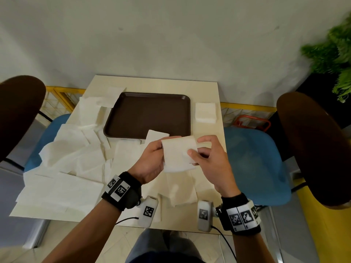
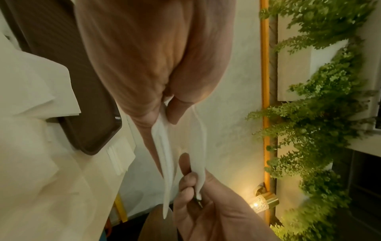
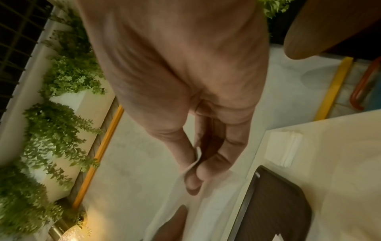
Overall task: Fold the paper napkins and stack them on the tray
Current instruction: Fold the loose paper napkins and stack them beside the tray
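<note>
Pinching unprinted napkin (image 1: 178,154), both hands (image 1: 152,164)

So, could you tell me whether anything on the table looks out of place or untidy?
Yes: the loose napkins left of the tray lie in an overlapping, crumpled heap, some hanging over the table's edge. One napkin corner overlaps the tray's near rim.

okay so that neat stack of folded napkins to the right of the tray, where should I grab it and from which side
Probably grip the folded stack across its two opposite side edges, thumb on one and fingers on the other, coming down from above. It lies flat and square on the table, apart from the tray, so both edges look free.
</note>
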Motion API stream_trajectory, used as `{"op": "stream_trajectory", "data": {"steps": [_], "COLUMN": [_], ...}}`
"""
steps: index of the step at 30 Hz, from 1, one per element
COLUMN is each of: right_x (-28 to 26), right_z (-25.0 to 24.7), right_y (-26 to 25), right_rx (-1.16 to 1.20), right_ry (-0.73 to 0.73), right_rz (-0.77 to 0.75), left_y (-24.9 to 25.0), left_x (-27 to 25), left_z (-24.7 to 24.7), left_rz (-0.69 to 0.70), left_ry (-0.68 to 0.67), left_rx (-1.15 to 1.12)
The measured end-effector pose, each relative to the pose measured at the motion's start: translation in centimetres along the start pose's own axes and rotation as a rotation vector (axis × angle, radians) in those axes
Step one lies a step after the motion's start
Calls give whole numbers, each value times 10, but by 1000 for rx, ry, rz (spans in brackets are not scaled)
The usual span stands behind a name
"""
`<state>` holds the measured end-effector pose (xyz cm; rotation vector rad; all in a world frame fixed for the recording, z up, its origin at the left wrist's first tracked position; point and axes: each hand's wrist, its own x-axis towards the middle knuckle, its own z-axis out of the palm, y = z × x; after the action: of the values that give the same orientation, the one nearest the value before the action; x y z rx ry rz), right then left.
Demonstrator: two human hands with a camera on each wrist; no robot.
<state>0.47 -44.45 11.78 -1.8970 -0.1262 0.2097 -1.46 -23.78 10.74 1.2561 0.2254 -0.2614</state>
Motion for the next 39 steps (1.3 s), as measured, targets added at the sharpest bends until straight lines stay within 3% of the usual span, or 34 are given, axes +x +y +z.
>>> {"op": "stream_trajectory", "data": {"steps": [7, 17, 25, 31, 39], "right_x": [3, 3, 5, 7, 5], "right_z": [5, 6, 9, 11, 12], "right_y": [5, 6, 8, 6, 5], "right_rx": [-108, 8, 11, -25, -12], "right_ry": [22, 28, 101, 135, 148], "right_rz": [-22, 51, 43, 41, 46], "left_y": [2, 10, 12, -5, -13], "left_x": [4, 4, -1, 6, 8], "left_z": [0, 2, 2, 5, 6], "left_rz": [-27, -40, -116, 51, 124], "left_ry": [44, 53, 82, 123, 162], "left_rx": [-63, -95, -281, 55, 158]}}
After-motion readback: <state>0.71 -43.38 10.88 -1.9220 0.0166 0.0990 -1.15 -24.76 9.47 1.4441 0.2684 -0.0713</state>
